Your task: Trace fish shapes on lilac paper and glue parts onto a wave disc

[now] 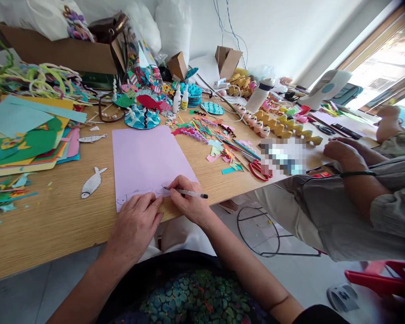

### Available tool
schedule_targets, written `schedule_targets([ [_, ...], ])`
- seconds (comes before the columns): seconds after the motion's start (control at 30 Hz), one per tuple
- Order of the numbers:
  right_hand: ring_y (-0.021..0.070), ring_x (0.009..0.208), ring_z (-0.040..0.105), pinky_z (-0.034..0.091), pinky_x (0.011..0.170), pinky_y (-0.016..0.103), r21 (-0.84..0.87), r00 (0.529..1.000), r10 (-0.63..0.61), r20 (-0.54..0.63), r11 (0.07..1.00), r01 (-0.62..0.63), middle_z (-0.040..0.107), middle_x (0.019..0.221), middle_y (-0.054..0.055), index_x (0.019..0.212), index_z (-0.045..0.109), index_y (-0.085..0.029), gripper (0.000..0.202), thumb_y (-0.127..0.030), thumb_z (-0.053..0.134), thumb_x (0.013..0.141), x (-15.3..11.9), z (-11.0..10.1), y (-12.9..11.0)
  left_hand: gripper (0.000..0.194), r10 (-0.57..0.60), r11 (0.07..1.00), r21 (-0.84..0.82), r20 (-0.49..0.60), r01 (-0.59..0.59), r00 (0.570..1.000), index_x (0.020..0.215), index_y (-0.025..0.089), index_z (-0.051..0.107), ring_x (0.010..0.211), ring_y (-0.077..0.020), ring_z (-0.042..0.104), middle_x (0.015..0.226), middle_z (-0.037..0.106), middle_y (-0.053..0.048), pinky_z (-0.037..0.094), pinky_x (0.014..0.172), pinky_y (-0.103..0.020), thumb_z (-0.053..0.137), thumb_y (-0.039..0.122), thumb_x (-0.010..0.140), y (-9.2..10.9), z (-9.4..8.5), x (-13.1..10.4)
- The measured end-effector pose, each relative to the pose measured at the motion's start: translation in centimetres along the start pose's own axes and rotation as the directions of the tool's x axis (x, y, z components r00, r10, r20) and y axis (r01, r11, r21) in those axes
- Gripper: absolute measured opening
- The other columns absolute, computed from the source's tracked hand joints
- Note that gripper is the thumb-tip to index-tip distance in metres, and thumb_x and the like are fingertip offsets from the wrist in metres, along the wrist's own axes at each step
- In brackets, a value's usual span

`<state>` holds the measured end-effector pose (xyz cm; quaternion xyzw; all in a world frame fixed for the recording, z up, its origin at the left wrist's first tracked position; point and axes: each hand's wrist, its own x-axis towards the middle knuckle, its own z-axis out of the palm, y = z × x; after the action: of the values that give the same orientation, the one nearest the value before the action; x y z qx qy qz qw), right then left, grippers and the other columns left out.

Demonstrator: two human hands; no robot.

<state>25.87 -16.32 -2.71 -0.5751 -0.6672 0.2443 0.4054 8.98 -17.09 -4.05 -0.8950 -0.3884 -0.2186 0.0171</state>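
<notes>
A purple sheet of paper [148, 157] lies at the table's front edge, with fish outlines drawn along its lower part. My right hand [189, 200] is closed around a pen [192, 193], its tip touching the sheet at the lower right. Flat on the sheet's lower edge rests my left hand [135, 225], fingers extended and holding nothing, partly covering the drawn lines. Left of the sheet are two paper fish, one [92, 183] nearer me and a smaller one [92, 138] farther back.
Coloured paper sheets [30, 135] are stacked at the left. Behind the purple sheet stands a blue fish decoration [142, 118] near glue bottles [177, 100]. Paper scraps and red-handled scissors [260, 172] lie to the right, where another person's arm [357, 180] reaches the table.
</notes>
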Motion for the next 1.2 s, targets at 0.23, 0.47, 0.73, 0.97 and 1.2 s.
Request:
schedule_targets([
  [0.23,0.0099,0.054,0.044,0.034,0.055,0.021,0.070,1.000,0.008,0.024,0.998,-0.010,0.049,0.057,-0.004,0.067,0.050,-0.019,0.008,-0.015,0.044,0.071,-0.08,-0.37,-0.18,0.027,0.005,1.000,0.007,-0.008,-0.005,1.000,0.110,0.015,0.057,0.091,-0.0254,0.051,0.099,0.059,-0.009,0.046,0.077,-0.040,0.050,0.018,0.084,-0.08,0.02,-0.05],
  [0.47,0.0102,0.055,0.043,0.033,0.056,0.022,0.097,0.999,-0.004,0.049,0.995,-0.001,0.049,0.058,-0.004,0.065,0.049,-0.019,0.008,-0.015,0.043,0.070,-0.11,-0.59,-0.21,0.027,0.005,1.000,0.019,-0.007,-0.005,1.000,0.111,0.017,0.056,0.091,-0.0252,0.051,0.099,0.058,-0.009,0.046,0.076,-0.039,0.047,0.019,0.086,-0.06,0.06,-0.07],
  [0.73,0.0099,0.055,0.046,0.035,0.056,0.022,0.054,1.000,0.014,-0.009,0.998,-0.014,0.052,0.060,-0.004,0.076,0.053,-0.019,0.007,-0.018,0.046,0.076,0.08,-0.10,-0.19,0.029,0.035,0.999,0.038,-0.019,-0.034,0.999,0.110,0.011,0.057,0.090,-0.0259,0.051,0.097,0.058,-0.010,0.047,0.077,-0.041,0.051,0.016,0.083,-0.10,0.09,-0.04],
  [0.97,0.0103,0.054,0.047,0.035,0.057,0.022,-0.033,1.000,0.007,0.014,0.999,-0.007,0.054,0.060,-0.004,0.078,0.055,-0.020,0.008,-0.019,0.047,0.077,0.22,0.23,0.01,0.030,0.034,0.999,0.033,-0.034,-0.032,0.999,0.110,0.010,0.057,0.090,-0.0257,0.051,0.098,0.058,-0.011,0.047,0.078,-0.041,0.054,0.015,0.081,-0.03,0.14,-0.02],
  [1.2,0.0107,0.056,0.049,0.034,0.057,0.022,-0.068,1.000,0.010,0.019,0.998,-0.008,0.056,0.063,-0.003,0.078,0.054,-0.020,0.008,-0.020,0.046,0.077,0.23,0.38,0.05,0.029,0.015,1.000,0.023,-0.013,-0.015,1.000,0.111,0.011,0.057,0.092,-0.0258,0.051,0.098,0.058,-0.010,0.047,0.078,-0.041,0.052,0.016,0.082,-0.06,0.18,-0.13],
])
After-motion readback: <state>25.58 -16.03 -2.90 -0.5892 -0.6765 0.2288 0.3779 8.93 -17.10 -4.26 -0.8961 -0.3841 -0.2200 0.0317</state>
